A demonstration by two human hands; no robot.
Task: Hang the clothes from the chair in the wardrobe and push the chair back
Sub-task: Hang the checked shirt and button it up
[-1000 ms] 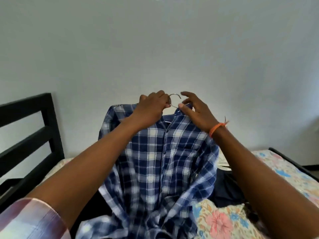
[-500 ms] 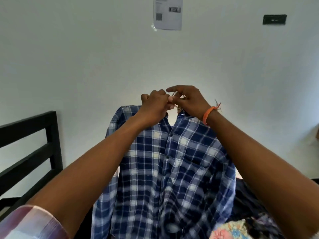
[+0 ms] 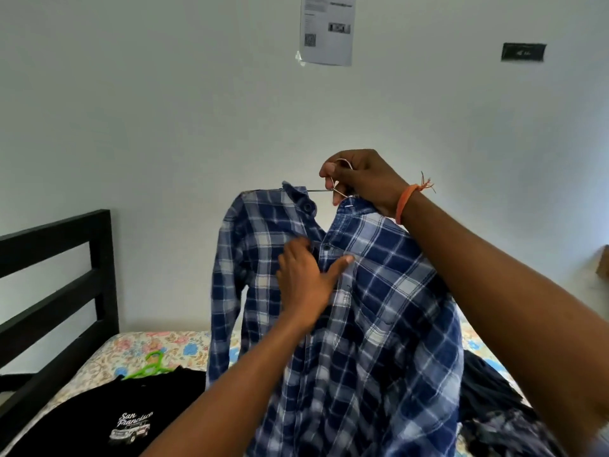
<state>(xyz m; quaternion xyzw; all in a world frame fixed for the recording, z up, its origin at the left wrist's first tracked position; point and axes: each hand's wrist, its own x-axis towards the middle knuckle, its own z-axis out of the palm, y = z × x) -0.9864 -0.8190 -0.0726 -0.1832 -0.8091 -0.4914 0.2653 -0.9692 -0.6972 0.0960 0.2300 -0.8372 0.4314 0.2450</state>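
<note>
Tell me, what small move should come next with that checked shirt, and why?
Probably fasten the button near the left hand. The right hand alone holds up the wire hanger, and the shirt hangs open below the collar, so it could slip off.

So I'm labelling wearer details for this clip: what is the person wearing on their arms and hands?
Both forearms are bare. The right hand has an orange string bracelet at the wrist, with frayed loose ends sticking out. The left hand shows no jewellery. No gloves are worn.
</note>
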